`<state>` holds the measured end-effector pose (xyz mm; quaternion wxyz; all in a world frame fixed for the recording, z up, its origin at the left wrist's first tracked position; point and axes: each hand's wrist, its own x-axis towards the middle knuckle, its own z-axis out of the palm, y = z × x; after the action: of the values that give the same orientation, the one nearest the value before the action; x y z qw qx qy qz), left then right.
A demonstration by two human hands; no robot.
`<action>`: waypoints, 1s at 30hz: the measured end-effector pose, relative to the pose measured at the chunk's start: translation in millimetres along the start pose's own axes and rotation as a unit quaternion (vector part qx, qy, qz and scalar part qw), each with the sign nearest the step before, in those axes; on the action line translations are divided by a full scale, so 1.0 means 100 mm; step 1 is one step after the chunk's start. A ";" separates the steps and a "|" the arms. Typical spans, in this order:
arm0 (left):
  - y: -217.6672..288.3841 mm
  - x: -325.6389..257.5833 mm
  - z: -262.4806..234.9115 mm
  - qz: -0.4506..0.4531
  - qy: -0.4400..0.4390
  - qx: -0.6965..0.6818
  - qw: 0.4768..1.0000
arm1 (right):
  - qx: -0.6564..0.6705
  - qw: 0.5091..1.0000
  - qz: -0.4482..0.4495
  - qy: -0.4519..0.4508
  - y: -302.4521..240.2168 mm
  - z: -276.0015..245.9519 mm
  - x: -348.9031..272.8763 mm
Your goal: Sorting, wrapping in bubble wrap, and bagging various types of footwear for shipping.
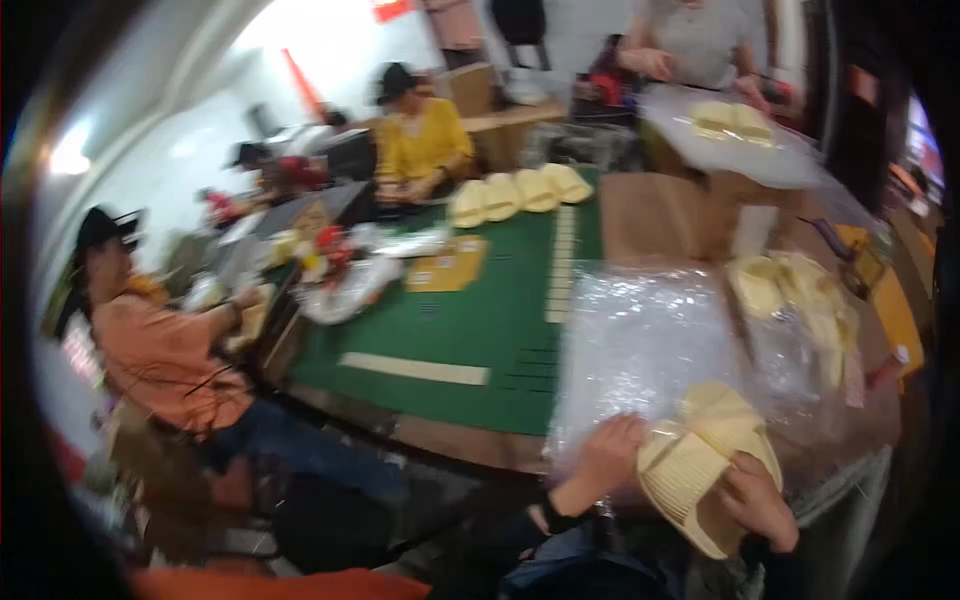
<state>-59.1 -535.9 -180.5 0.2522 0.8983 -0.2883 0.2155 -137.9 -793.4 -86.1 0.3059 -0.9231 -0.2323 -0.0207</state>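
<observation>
Pale yellow and ribbed, a soft cap-like piece (705,458) sits between the two hands at the near edge of the tabletop (868,420). The right hand (757,503) grips its lower right side, fingers curled at the opening. The left hand (605,452) is at its left edge, fingers bent; whether it pinches the fabric, I cannot tell. A dark band (566,505) circles the left wrist.

Just beyond the left hand, shiny clear plastic bags (640,330) lie flat. To their right are more yellow pieces (800,290), partly under clear plastic. Left of the bags spreads a green mat (470,335) with a cream strip (415,369) near its front edge and a mustard-coloured packet (447,266) farther back. Four yellow caps (520,196) stand in a row along its far side. Behind them sits a person in a yellow top (428,138); another, in orange (170,350), sits at the left.
</observation>
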 end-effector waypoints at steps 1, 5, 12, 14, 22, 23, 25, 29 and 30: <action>0.00 0.04 0.05 -0.011 -0.002 -0.064 0.998 | 0.023 0.999 0.034 -0.005 0.07 -0.04 -0.04; -0.06 0.02 -0.01 -0.136 -0.020 -0.159 0.978 | 0.166 0.984 0.065 -0.010 0.16 -0.07 -0.07; -0.12 0.14 -0.23 -0.201 -0.095 -0.233 0.947 | 0.286 0.942 0.025 -0.172 0.28 -0.03 0.07; -0.12 0.17 -0.24 -0.210 -0.100 -0.250 0.940 | 0.316 0.936 0.030 -0.155 0.29 0.01 0.09; -0.08 0.02 -0.13 -0.131 0.011 -0.273 0.953 | 0.311 0.939 0.031 -0.143 0.33 0.03 0.02; -0.09 0.02 -0.10 -0.151 -0.019 -0.246 0.957 | 0.332 0.926 0.028 -0.177 0.38 0.04 -0.02; -0.13 -0.02 0.05 -0.141 -0.016 -0.178 0.974 | 0.341 0.919 0.032 -0.193 0.26 -0.01 -0.02; -0.34 -0.16 0.16 -0.118 -0.046 -0.101 0.987 | 0.426 0.858 0.109 -0.264 0.06 -0.19 0.11; -0.32 -0.13 0.10 -0.095 -0.055 -0.089 0.990 | 0.395 0.881 0.052 -0.254 0.16 -0.18 0.09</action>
<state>-46.3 -513.5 -205.5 0.3342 0.9061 -0.2329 0.1143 -120.9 -811.2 -78.8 0.5762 -0.7100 -0.2426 0.3241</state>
